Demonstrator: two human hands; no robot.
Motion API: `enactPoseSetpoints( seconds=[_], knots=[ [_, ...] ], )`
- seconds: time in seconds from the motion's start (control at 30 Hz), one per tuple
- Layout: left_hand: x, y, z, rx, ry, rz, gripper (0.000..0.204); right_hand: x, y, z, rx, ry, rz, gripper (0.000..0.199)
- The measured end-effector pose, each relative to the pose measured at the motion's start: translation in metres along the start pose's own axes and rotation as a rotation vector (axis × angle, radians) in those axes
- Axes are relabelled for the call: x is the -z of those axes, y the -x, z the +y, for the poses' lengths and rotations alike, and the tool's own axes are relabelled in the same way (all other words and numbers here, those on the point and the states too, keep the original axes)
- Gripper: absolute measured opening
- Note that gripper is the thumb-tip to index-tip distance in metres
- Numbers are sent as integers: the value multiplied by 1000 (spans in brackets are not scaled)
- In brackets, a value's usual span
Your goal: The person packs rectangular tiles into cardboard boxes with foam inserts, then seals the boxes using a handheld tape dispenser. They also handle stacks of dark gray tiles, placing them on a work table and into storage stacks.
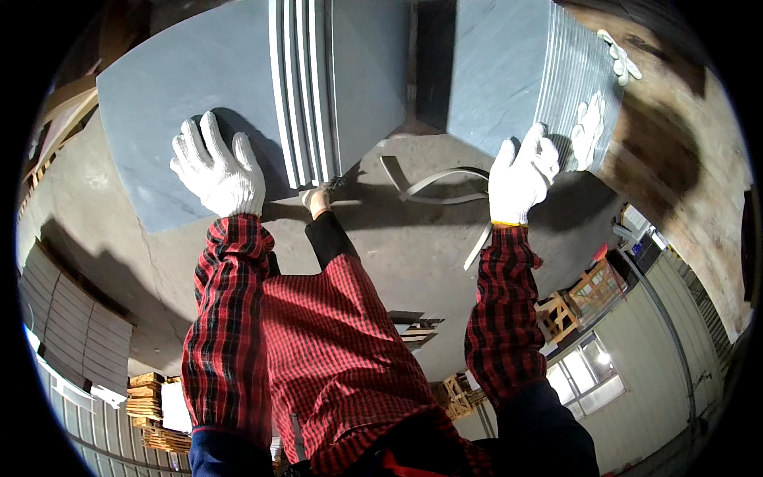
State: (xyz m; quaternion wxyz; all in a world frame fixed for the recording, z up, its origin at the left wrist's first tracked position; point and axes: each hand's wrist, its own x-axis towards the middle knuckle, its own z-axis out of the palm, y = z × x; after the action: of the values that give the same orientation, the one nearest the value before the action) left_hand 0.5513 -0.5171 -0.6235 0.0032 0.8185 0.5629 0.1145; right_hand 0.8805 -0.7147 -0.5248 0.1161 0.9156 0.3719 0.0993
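Left hand (218, 171): white knit glove, fingers spread and extended, palm toward the grey face of a large slab (171, 87). Nothing in its grip; cannot tell whether the palm bears on the face or sits just off it. Shadow falls to the right of the fingers.

Slab stands at left, at the outer side of the left stack (300, 95); pale edges show as parallel stripes, with dark gaps between.

Right hand (524, 171): same glove type, yellow cuff rim, fingers partly bent at the near corner of the right stack (497, 71). Cannot tell whether it grasps an edge or merely rests there. Many thin edges on this stack's right side.

Loose glove (588, 131) lies on those edges; second glove (618, 57) farther off, beside the brown board (675, 175).

Pale strap (445, 183) curls on the concrete floor (381, 238), between the stacks and the person. One foot (318, 200) is just below the left stack. Checked red apron (342, 334).
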Motion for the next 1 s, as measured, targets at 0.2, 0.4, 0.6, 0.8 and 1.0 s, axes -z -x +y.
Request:
enactPoseSetpoints(
  seconds=[0.2,0.4,0.6,0.8,1.0],
  knots=[
    [-2,4,-1,8,9,-13,54,6,-3,-5,12,65,-50,61],
    [-3,7,-4,21,6,-44,54,4,0,-9,37,122,-61,59],
    [-6,9,-5,18,-2,-39,53,-3,3,-7,38,101,-40,63],
    [-7,5,-5,14,2,-36,53,-8,2,-8,2,29,-2,63],
    [0,4,-3,17,-25,-59,54,1,-1,-13,-41,-23,-15,63]
  ],
)
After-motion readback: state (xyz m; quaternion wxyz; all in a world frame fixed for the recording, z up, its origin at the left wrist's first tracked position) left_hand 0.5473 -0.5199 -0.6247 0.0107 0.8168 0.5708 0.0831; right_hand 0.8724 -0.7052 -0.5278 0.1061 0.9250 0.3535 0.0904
